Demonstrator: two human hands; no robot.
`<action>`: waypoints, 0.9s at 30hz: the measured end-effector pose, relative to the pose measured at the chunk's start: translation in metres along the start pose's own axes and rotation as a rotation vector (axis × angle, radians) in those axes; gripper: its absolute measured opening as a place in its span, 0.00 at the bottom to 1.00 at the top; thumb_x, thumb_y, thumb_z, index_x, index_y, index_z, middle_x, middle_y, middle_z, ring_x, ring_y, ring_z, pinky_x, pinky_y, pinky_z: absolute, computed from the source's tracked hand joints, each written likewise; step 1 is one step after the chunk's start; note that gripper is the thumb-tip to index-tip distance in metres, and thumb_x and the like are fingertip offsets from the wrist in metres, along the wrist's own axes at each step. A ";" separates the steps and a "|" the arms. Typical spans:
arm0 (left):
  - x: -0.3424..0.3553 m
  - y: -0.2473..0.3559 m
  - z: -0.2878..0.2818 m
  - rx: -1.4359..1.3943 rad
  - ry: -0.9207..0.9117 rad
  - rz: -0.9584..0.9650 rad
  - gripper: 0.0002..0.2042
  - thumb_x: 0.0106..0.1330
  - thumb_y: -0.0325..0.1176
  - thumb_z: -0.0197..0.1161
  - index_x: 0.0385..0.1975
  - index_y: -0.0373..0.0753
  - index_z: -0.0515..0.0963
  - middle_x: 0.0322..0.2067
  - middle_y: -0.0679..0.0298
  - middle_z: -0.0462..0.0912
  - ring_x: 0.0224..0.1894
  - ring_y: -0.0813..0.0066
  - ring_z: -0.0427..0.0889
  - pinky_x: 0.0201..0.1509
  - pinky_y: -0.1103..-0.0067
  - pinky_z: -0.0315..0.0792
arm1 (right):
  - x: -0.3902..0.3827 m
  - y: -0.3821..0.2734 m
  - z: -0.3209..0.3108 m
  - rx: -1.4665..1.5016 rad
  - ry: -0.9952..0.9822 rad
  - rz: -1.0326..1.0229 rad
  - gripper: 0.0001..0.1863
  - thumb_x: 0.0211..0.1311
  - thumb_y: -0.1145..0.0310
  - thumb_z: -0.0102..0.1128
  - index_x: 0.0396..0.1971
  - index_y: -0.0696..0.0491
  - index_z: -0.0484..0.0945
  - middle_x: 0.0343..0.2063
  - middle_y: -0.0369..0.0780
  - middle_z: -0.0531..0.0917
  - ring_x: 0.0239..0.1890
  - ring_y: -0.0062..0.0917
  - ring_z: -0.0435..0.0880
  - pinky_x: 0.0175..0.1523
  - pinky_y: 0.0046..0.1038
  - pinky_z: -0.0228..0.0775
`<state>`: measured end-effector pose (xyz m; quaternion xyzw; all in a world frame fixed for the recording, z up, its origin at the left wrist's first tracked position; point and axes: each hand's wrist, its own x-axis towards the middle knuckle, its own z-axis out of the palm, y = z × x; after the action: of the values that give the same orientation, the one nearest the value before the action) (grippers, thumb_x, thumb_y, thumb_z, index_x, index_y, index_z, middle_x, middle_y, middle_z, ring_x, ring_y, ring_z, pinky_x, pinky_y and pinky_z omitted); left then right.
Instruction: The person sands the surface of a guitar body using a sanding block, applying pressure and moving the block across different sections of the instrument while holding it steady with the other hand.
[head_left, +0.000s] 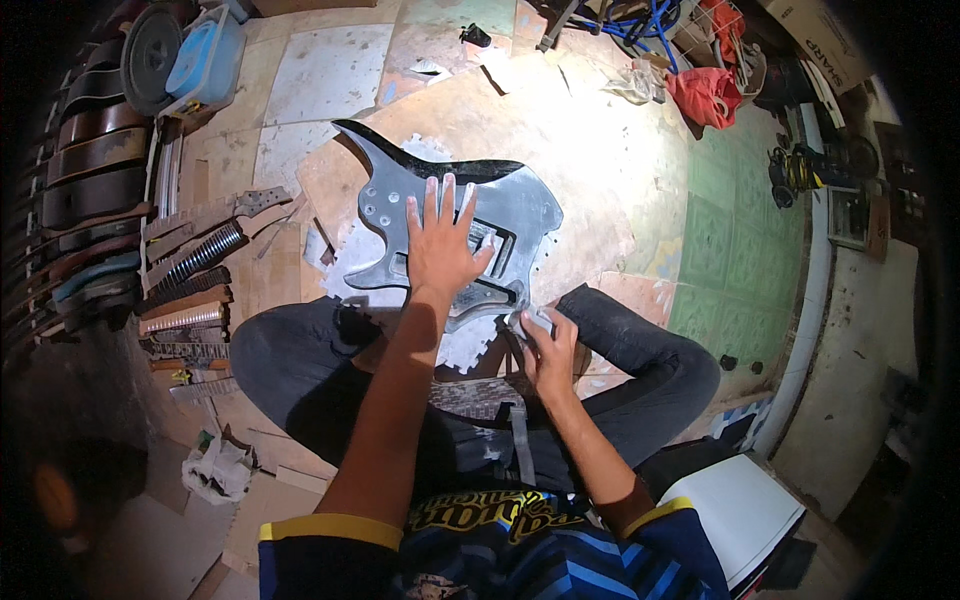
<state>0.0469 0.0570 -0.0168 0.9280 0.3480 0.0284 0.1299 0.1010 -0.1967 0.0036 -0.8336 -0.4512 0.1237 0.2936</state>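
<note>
A dusty grey-black electric guitar body (525,205) lies flat on the floor in front of my crossed legs. Round holes and rectangular cutouts mark its face. My left hand (440,240) rests on the middle of it, palm down, fingers stretched out and spread. At the near right edge of the body, my right hand (548,345) is closed around a small grey folded piece, which looks like sandpaper (533,322). That piece is against or very near the rim; its far side is partly hidden by my fingers. Under the body shows a pale jigsaw-edged mat (465,345).
Several guitar necks (205,250) lie to the left, beside a row of stacked guitar bodies (95,170). A blue plastic tub (205,65) stands far left. Far right are a red bag (705,97) and blue cables (655,30). A white board (740,515) lies near right.
</note>
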 end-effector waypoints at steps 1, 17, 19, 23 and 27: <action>0.001 -0.001 0.001 0.002 0.015 0.006 0.43 0.60 0.60 0.63 0.76 0.50 0.62 0.78 0.53 0.55 0.80 0.51 0.48 0.80 0.48 0.41 | 0.006 0.006 0.001 -0.001 -0.006 -0.003 0.36 0.48 0.84 0.67 0.61 0.40 0.81 0.54 0.52 0.77 0.57 0.50 0.73 0.63 0.45 0.66; -0.002 -0.001 0.000 -0.055 0.036 0.013 0.43 0.59 0.56 0.65 0.76 0.49 0.63 0.77 0.51 0.57 0.79 0.48 0.50 0.79 0.47 0.44 | 0.015 -0.003 -0.006 -0.065 -0.001 -0.037 0.34 0.50 0.84 0.68 0.59 0.44 0.81 0.55 0.51 0.77 0.56 0.51 0.73 0.62 0.45 0.66; 0.000 -0.002 0.000 -0.056 0.030 0.008 0.43 0.59 0.56 0.65 0.76 0.49 0.63 0.77 0.51 0.56 0.79 0.48 0.50 0.79 0.47 0.44 | 0.034 0.007 -0.007 -0.077 -0.023 -0.072 0.33 0.50 0.84 0.68 0.59 0.44 0.81 0.55 0.51 0.77 0.56 0.50 0.73 0.62 0.45 0.66; -0.001 0.000 0.002 -0.016 0.019 0.030 0.44 0.60 0.59 0.64 0.76 0.49 0.62 0.77 0.51 0.56 0.80 0.48 0.49 0.80 0.47 0.43 | 0.057 0.008 0.002 0.027 0.099 0.098 0.31 0.50 0.82 0.69 0.55 0.40 0.85 0.53 0.49 0.78 0.56 0.48 0.74 0.64 0.47 0.65; -0.001 -0.001 -0.001 -0.027 -0.020 0.005 0.43 0.60 0.58 0.64 0.76 0.49 0.62 0.77 0.52 0.55 0.80 0.48 0.49 0.80 0.48 0.43 | 0.020 0.012 -0.003 -0.063 -0.007 -0.070 0.33 0.50 0.82 0.70 0.59 0.40 0.82 0.54 0.52 0.77 0.56 0.50 0.73 0.64 0.45 0.65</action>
<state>0.0455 0.0575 -0.0157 0.9273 0.3440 0.0239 0.1458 0.1216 -0.1866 -0.0003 -0.8256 -0.4848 0.1021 0.2699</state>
